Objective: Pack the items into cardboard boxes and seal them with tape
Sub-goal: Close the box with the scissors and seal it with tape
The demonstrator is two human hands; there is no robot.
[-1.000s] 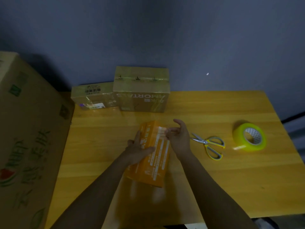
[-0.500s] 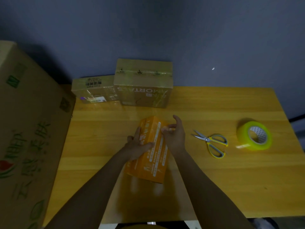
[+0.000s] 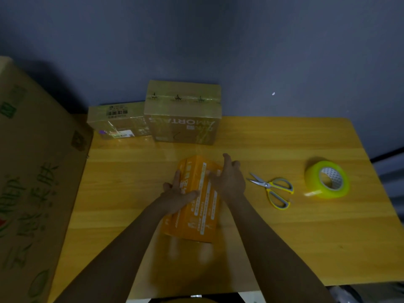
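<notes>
- Since the earlier frame, the fingers of the right hand (image 3: 229, 179) have been laid flatter on the orange box (image 3: 196, 200); the box is kept in the same spot.
- The orange box is seen in the middle of the wooden table (image 3: 284, 237), with bare wood all around it.
- At 12 o'clock from it, two taped cardboard boxes (image 3: 183, 112) are stood against the wall, side by side and touching.
- At 3 o'clock, the scissors (image 3: 273, 189) are laid near the right hand, and the roll of yellow tape (image 3: 328, 180) is farther out, close to the table's right edge.
- At 9 o'clock, a big cardboard box (image 3: 32, 171) is stood at the table's left edge.
- The left hand (image 3: 177, 195) is pressed on the box's left side, fingers straight and spread, nothing clasped.
- The right hand is rested on the top right of the box, fingers mostly straight, not wrapped around it.
</notes>
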